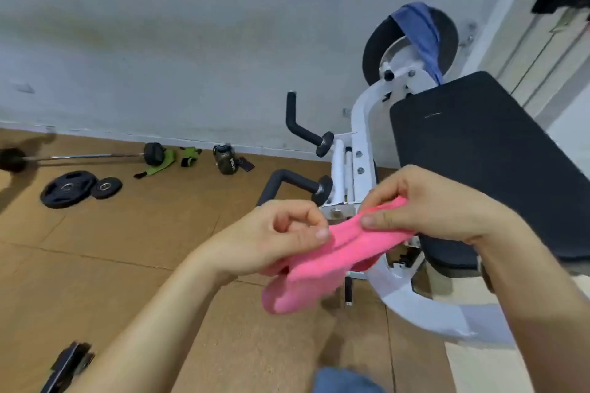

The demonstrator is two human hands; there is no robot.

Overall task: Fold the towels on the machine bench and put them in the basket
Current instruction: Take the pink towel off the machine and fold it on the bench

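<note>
A pink towel point(322, 268) hangs bunched in the air between my two hands, in front of the machine bench. My left hand point(281, 236) pinches its left edge between thumb and curled fingers. My right hand point(434, 204) pinches its upper right edge, thumb on top. The black padded bench point(491, 156) stands at the right on a white frame point(360, 137). A blue towel point(421, 38) is draped over the weight plate point(447, 38) at the back of the machine. No basket is in view.
Two black handles point(300, 128) stick out left of the frame. On the brown floor lie a barbell point(79, 156), two weight plates point(68, 189), green gloves point(172, 158), a dark bottle point(226, 160) and a phone. Blue fabric point(344, 381) shows at the bottom edge.
</note>
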